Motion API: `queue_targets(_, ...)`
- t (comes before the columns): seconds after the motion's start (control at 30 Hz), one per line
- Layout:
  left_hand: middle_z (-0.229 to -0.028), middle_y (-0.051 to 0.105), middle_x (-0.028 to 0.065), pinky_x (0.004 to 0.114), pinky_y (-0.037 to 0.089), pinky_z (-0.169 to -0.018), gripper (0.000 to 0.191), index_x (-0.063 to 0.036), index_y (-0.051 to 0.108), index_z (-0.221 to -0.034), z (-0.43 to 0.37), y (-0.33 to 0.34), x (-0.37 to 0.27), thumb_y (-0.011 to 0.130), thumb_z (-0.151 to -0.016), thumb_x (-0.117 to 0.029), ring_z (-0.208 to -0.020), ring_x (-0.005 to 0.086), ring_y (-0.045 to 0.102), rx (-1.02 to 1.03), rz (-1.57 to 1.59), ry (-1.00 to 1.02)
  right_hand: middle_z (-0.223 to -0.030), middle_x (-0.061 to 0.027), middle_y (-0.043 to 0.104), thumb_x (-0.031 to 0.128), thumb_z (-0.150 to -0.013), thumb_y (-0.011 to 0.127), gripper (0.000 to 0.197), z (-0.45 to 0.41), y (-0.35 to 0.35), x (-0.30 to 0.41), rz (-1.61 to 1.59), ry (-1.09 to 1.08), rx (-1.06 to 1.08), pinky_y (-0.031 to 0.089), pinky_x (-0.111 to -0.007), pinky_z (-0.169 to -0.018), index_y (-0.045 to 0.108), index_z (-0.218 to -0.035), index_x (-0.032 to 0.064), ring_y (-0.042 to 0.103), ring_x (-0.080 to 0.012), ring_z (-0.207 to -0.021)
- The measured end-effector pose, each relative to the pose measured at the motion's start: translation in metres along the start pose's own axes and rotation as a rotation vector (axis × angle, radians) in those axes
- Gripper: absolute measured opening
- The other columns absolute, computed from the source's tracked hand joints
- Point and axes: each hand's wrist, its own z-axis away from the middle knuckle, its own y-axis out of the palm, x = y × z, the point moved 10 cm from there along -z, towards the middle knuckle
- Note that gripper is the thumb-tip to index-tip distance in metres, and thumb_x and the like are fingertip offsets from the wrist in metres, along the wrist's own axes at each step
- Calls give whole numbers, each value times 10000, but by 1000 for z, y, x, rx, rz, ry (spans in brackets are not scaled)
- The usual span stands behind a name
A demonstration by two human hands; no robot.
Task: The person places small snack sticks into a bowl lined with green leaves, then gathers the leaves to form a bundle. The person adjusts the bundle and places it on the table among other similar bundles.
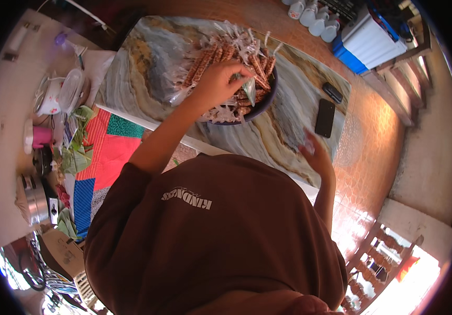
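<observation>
My left hand (226,80) is over a dark purple basin (267,104) on the marble-patterned table. Its thumb and fingertips pinch a small clear plastic bag (250,93) with a greenish tint, which hangs point down. Long clear plastic packets of reddish-brown round pieces, perhaps peanuts (204,65), fill the basin and spread past its left side. Twisted plastic ends (245,49) stick up from them. My right hand (318,155) is raised above the table's near right part, blurred. Something pale and translucent shows by its fingers; whether it is held is unclear.
A black smartphone (325,118) and a small dark case (332,92) lie at the table's right end. Clear jugs (316,19) and a white-and-blue cooler box (371,43) stand beyond, near wooden stairs (401,84). Patchwork cloth (115,153) and pots (37,201) are at left.
</observation>
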Motion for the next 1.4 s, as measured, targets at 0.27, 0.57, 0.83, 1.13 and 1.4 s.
queue_targets(0.27, -969, 650, -1, 197, 465, -746, 119, -58, 650, -972, -48, -72, -24, 644, -871, -121, -853, 59, 592, 99, 471, 70, -1134, -80, 634, 169, -747, 768, 551, -145, 45, 252, -335, -527, 271, 455, -323, -863, 550, -1237, 39, 591, -169, -985)
queue_targets(0.57, -1143, 618, 19, 255, 458, -839, 373, -123, 539, -1251, -65, -93, 103, 607, -884, -120, -997, 89, 559, -33, 366, -69, -1056, -176, 624, 137, -835, 659, 580, -183, 120, 253, -304, -351, -53, 516, -314, -738, 375, -1317, -16, 652, -227, -881)
queue_targets(0.83, -1501, 281, 85, 530, 213, -1116, 484, -183, 333, -1437, -62, -41, 169, 446, -973, -260, -1375, 294, 293, 169, -42, 51, -1182, -146, 563, 67, -833, 654, 583, -121, 119, 270, -154, -231, -182, 526, -325, -792, 429, -1370, 68, 602, -217, -1014)
queue_targets(1.13, -1570, 54, 70, 661, -9, -1078, 721, -282, 71, -1506, -8, 0, 136, 320, -921, -622, -1441, 311, 41, 316, -483, 252, -1154, -72, 633, 154, -974, 494, 279, 162, 157, -64, -550, 727, -742, 441, -263, -883, 594, -1201, 27, 587, -156, -1050)
queue_targets(1.4, -1471, 342, 145, 442, 227, -1115, 514, -76, 343, -1432, 36, -123, 100, 467, -979, -285, -1372, 283, 306, -82, -63, -51, -1148, -71, 635, 314, -877, 657, 472, 78, 89, -79, -498, 589, 26, 457, -252, -828, 562, -1250, 42, 590, -142, -996)
